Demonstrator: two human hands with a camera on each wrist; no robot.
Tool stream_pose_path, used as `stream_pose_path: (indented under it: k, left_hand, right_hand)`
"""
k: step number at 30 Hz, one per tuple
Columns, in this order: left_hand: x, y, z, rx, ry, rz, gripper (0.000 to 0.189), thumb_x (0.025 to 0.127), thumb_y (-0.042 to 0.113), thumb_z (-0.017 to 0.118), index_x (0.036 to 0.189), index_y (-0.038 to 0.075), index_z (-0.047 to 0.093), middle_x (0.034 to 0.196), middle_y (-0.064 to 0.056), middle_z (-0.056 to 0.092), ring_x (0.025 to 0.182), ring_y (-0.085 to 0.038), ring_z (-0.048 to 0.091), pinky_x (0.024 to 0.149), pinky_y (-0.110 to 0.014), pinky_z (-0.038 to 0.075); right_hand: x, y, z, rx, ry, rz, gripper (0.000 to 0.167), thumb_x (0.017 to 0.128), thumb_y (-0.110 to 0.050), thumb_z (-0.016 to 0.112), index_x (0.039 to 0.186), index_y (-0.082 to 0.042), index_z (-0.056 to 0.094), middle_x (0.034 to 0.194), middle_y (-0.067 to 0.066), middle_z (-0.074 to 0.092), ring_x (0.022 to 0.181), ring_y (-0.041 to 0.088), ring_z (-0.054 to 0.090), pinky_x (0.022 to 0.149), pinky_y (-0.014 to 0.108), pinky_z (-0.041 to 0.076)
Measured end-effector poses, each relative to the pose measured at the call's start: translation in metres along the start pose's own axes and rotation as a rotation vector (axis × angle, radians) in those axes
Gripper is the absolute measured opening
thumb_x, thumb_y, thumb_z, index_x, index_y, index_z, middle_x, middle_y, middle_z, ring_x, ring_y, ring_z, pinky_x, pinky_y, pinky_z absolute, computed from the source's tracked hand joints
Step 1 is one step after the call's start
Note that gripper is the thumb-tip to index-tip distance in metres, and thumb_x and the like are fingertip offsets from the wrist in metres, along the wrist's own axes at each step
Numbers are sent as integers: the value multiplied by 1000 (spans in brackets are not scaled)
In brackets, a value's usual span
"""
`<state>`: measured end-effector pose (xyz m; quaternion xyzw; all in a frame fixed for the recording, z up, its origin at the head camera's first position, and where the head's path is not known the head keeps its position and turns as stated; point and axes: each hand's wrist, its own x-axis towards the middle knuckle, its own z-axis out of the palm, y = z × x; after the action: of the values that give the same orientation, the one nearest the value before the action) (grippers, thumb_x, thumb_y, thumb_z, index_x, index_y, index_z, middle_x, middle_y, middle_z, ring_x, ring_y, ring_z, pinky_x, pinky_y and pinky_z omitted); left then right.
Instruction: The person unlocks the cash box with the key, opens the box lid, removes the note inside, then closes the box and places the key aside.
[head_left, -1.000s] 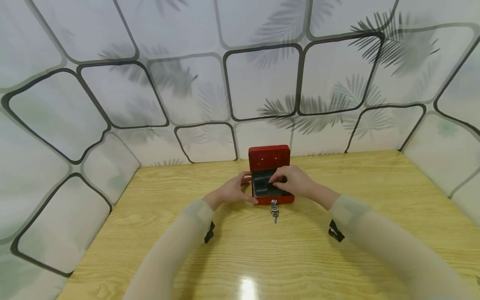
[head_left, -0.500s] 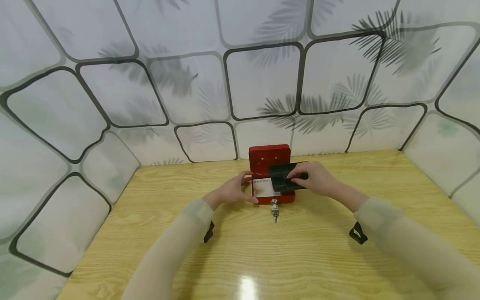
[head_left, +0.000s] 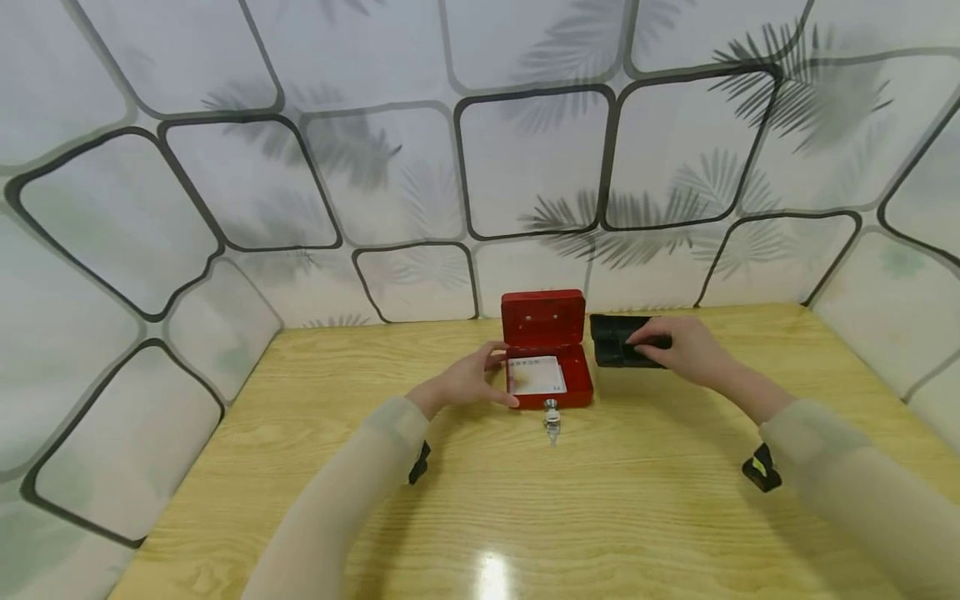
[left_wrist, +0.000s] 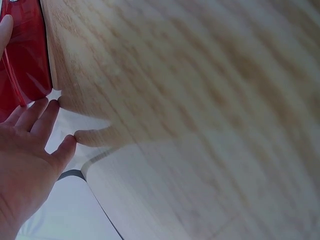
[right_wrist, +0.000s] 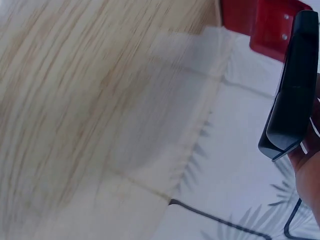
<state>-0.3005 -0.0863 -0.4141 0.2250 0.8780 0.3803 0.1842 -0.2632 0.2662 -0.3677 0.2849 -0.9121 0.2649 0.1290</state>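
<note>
A red cash box (head_left: 579, 377) stands on the wooden table with its lid (head_left: 543, 321) raised. Note-like printed papers (head_left: 536, 375) lie in its left part. My left hand (head_left: 467, 379) rests at the box's left side, thumb at the front corner; in the left wrist view its fingers are loosely spread against the red wall. Right of the box, my right hand (head_left: 686, 348) pinches a black plastic tray (head_left: 615, 342) by its middle, held apart from the box. The right wrist view shows the tray edge-on, most of that hand hidden.
Silvery keys (head_left: 552, 423) sit at the front of the box, apparently at its lock. The wooden table (head_left: 450, 500) reaches back to a patterned cloth wall (head_left: 536, 167) close behind the box. A black strap (head_left: 762, 467) hangs under the right sleeve.
My right hand has lifted the black tray out of the cash box and carried it right, uncovering the papers and the red inside. The left hand has stayed at the box.
</note>
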Motion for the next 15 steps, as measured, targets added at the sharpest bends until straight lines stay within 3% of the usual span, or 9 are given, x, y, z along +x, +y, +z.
stream_pose_path:
  k: [9, 15]
  left_hand:
    - [-1, 2, 0, 4, 3, -10, 95, 73, 36, 86, 148, 18, 30, 151, -12, 38, 139, -22, 34, 114, -41, 22]
    - [0, 1, 0, 2, -2, -6, 94, 74, 37, 85, 148, 18, 29, 152, -11, 37, 140, -21, 34, 114, -41, 22]
  right_hand:
    - [-3, 30, -2, -27, -4, 117, 15, 87, 3, 68, 102, 1, 72, 96, 16, 70, 85, 33, 65, 73, 49, 51]
    - [0, 46, 4, -40, -51, 215, 16, 91, 0, 65, 105, 2, 70, 100, 19, 68, 90, 36, 63, 77, 52, 50]
